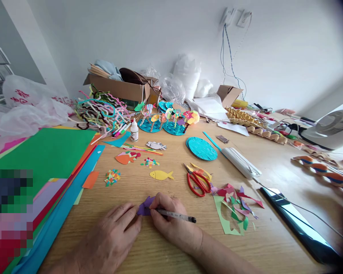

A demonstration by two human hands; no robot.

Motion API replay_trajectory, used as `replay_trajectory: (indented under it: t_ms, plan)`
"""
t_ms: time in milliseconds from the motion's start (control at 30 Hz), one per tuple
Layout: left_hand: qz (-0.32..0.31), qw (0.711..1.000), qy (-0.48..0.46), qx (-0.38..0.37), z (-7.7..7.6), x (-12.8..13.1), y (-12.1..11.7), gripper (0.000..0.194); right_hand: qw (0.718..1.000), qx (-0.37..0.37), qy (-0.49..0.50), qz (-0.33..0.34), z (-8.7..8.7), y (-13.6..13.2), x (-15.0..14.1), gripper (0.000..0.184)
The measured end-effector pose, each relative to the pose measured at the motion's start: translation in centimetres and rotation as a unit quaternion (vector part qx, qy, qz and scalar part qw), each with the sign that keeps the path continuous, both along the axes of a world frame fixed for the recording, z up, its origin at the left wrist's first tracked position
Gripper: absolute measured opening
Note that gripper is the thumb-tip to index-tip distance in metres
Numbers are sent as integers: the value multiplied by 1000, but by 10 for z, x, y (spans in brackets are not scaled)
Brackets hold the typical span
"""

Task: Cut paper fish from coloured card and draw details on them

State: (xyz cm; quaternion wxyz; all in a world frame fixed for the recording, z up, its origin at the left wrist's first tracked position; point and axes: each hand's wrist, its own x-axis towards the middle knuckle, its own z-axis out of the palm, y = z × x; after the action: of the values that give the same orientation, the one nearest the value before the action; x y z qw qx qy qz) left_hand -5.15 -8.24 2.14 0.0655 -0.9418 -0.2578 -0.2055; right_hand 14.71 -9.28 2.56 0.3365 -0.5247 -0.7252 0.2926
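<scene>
Item: purple paper cutout (141,211), small, lying on the tabletop (157,262) between the two hands, partly covered by fingers. Right hand (174,230): grip closed round a dark-capped pen (180,217), its tip at the paper. Left hand (112,228): fingertips at the cutout's left edge; whether they pinch or merely press cannot be told. Step in hand, by judgement: marking the cutout with the pen; any lines made are too small to read. Next stroke, by judgement, calls for a light, controlled nib and the cutout held flat so that it does not turn. Nearby, beyond the hands: one yellow paper fish (161,175), with an eye and lines drawn near its head; one pair of red-handled scissors (191,176), set to its right; one pile of multicoloured paper bits (112,177), to its left. Right of the right hand: one pale green offcut (219,213), cut through, among other scraps.
</scene>
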Motion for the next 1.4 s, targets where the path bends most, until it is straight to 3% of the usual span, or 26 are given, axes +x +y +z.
replay_trajectory:
  t_ms: [233, 600, 867, 1100, 1400]
  plan:
    - [10, 999, -34, 9, -10, 1, -2, 33, 999, 25, 14, 34, 1, 0, 3, 13]
    - [-10, 1000, 10, -7, 0, -2, 1, 34, 998, -1, 57, 24, -1, -2, 4, 11]
    - [-13, 1000, -17, 3, 5, -1, 0, 35, 999, 13, 34, 37, -1, 1, 3, 9]
    - [2, 999, -41, 6, -1, -2, -1, 36, 1000, 0, 6, 30, 0, -1, 1, 11]
    - [-14, 999, -11, 31, 5, -2, 1, 34, 1000, -11, -7, 28, 1, 1, 1, 10]
